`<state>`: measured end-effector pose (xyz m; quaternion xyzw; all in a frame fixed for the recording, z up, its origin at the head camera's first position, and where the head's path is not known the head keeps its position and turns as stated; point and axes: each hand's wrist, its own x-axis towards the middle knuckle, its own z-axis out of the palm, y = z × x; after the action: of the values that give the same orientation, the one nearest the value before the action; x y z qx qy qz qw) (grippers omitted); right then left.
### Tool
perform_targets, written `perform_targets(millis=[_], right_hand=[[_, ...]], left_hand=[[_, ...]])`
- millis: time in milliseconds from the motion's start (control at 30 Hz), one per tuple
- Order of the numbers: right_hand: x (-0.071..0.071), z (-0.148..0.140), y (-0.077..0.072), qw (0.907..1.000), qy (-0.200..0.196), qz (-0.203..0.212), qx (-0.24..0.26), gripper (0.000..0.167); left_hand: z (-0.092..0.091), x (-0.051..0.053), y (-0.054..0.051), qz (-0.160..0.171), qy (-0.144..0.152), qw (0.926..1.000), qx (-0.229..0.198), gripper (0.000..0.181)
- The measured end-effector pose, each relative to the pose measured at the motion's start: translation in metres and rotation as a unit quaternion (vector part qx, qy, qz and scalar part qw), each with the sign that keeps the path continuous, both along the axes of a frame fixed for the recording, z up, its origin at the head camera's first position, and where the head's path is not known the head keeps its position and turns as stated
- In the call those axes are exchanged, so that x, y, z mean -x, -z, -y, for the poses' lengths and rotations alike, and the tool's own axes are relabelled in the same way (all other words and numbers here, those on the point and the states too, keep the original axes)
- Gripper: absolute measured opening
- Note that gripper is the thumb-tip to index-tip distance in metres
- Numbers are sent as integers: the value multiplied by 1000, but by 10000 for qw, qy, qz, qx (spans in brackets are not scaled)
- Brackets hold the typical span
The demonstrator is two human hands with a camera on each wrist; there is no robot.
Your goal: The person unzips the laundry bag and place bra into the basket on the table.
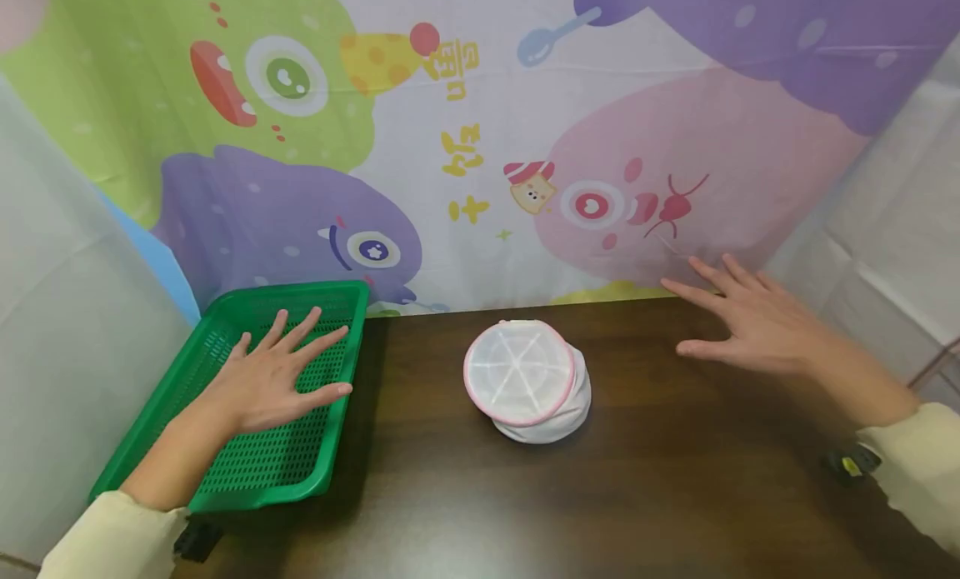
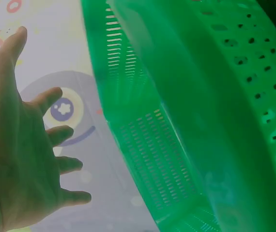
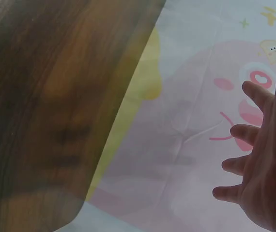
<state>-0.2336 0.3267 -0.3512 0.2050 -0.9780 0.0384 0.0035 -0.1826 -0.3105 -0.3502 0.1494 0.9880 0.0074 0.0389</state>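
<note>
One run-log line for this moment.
left hand: fingers spread above green basket | right hand: fingers spread, holding nothing | white pink-rimmed item: on table, untouched

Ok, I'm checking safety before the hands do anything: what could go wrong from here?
In the head view, the left hand is spread over the green basket; a downward move might bump the basket. The white pink-rimmed item's round top sits off-centre over a soft-looking base, so it might tip if nudged.

Spread hands [image 1: 761, 325] flank a pink-rimmed white pouch [image 1: 521, 375], the left [image 1: 273, 383] over a green basket [image 1: 258, 469]
</note>
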Motion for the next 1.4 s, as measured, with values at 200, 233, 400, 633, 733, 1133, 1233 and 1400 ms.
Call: perform_targets(millis=[200,233,400,633,733,1133,1233,1400], right_hand=[[3,2,1,10000,7,-18,55,94],[4,3,1,10000,2,-34,36,94],[5,10,4,9999,-48,-97,9,95],[2,18,0,9998,-72,-94,176,95],[0,24,-2,9996,-157,-143,203,95],[-2,33,4,9988,-114,-367,318,98],[-3,35,7,9979,-97,-508,396,97],[-4,41,10,9960,-81,-712,527,97]], left_hand=[[-7,2,-1,39,4,10000,-77,90],[-9,2,0,67,10,9999,-104,89],[-16,3,2,107,62,9998,-185,88],[-24,2,2,87,128,9992,-356,89],[-27,1,2,86,164,9991,-377,88],[-34,1,6,96,177,9986,-484,88],[-38,1,6,86,211,9982,-550,87],[-45,1,7,-2,284,9980,-565,85]])
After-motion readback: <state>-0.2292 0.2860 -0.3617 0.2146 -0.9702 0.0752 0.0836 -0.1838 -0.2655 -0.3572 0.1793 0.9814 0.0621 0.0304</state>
